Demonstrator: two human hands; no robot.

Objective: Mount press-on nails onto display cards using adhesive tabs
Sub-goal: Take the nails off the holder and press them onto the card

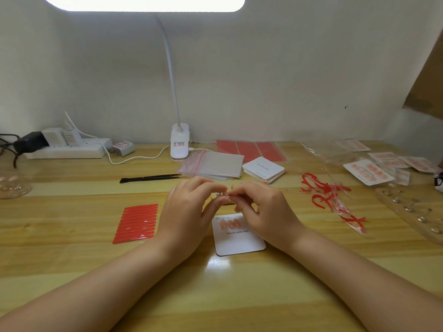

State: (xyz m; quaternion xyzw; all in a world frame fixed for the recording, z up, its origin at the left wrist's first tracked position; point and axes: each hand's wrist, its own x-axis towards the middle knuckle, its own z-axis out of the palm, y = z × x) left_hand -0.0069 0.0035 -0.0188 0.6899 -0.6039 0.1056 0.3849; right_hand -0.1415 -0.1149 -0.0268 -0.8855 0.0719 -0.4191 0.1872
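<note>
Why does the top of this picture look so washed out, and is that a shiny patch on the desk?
Head view: the lamp head is blown out to pure white. Its glare shows on the table just below the display card. The wide lens bows the desk's back edge, and the fingers look slightly soft.

Small home craft workstation, wooden desk against plain wall, clip-on lamp beyond the hands, power strip far left
</note>
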